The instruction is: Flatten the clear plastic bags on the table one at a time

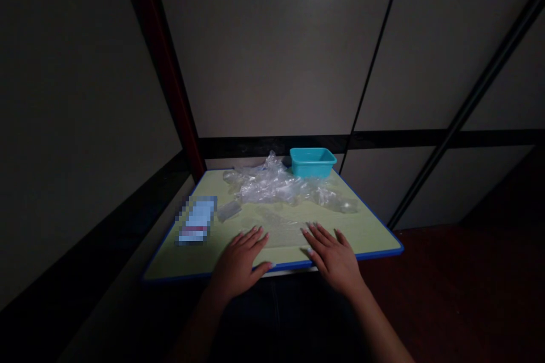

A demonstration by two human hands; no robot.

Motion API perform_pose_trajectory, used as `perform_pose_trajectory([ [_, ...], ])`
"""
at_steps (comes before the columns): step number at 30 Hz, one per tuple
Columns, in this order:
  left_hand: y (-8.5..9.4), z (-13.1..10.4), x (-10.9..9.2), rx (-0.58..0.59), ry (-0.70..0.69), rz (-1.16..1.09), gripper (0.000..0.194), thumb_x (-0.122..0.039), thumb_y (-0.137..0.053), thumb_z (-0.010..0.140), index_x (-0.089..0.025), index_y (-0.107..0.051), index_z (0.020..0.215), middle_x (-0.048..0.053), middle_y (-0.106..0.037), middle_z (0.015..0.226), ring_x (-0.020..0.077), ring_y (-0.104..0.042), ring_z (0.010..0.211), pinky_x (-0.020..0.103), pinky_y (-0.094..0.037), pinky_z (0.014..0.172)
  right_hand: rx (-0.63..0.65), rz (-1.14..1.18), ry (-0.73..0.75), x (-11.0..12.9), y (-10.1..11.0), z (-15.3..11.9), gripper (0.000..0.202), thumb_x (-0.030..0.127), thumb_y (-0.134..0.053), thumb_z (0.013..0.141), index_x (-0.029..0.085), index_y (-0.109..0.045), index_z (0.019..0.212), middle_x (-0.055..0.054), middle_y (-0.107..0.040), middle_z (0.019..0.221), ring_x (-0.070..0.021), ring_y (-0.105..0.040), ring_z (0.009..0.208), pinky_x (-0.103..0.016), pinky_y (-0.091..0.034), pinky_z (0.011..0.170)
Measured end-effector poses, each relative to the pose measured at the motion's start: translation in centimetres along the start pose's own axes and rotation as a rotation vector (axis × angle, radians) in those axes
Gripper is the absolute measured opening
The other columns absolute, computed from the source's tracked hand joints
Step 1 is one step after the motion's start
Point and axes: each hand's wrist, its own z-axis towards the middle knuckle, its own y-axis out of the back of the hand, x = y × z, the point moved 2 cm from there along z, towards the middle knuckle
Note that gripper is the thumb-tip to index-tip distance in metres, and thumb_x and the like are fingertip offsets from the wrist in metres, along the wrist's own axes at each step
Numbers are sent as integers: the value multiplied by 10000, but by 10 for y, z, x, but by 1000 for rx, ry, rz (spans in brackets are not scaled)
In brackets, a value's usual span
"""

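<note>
Both my hands rest palm down at the front edge of a small yellow-green table with a blue rim. The fingers of my left hand are spread, its thumb near the rim. My right hand lies across from it, fingers also apart. Between them is a flat, clear plastic sheet or bag, hard to make out; my fingertips lie at its sides. Beyond it spreads a crumpled heap of clear plastic bags. A small folded piece of clear plastic sits left of the heap.
A turquoise plastic basin stands at the table's back right. On the left lies a phone-like rectangle, blurred by pixels. Grey panels with dark strips rise behind the table. Dark red floor shows at right.
</note>
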Motion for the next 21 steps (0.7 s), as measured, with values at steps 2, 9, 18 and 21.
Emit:
perform_pose_trajectory([
  [2, -1, 1, 0, 42, 13, 16, 579, -514, -464, 886, -244, -404, 1395, 64, -393, 1460, 236, -343, 1349, 446, -284, 1091, -4, -1, 3, 0, -1, 0, 479, 440, -308, 961, 338, -301, 1430, -4, -311, 1488, -229, -279, 1373, -537, -213, 1072],
  [9, 0, 0, 1, 18, 50, 65, 679, -519, -521, 849, -287, -297, 1446, 66, -276, 1515, 274, -233, 1394, 521, -208, 1101, -119, -47, -8, -2, -6, -3, 537, 402, -372, 941, 335, -233, 1455, -16, -228, 1519, -238, -254, 1384, -522, -227, 1072],
  [18, -4, 24, -49, 61, 17, 16, 659, -539, -369, 915, -233, -207, 1475, 63, -157, 1546, 253, -137, 1421, 562, -109, 1121, -108, -30, 83, -3, 0, -4, 539, 496, -377, 924, 351, -288, 1436, -25, -281, 1504, -273, -245, 1384, -561, -213, 1065],
  [21, -11, 41, -77, 60, -51, -59, 635, -529, -256, 949, -208, -152, 1487, 44, -132, 1550, 222, -112, 1426, 547, -78, 1135, -38, -3, 88, -3, 0, -3, 599, 491, -396, 901, 267, -293, 1446, -59, -316, 1488, -281, -253, 1380, -561, -197, 1075],
])
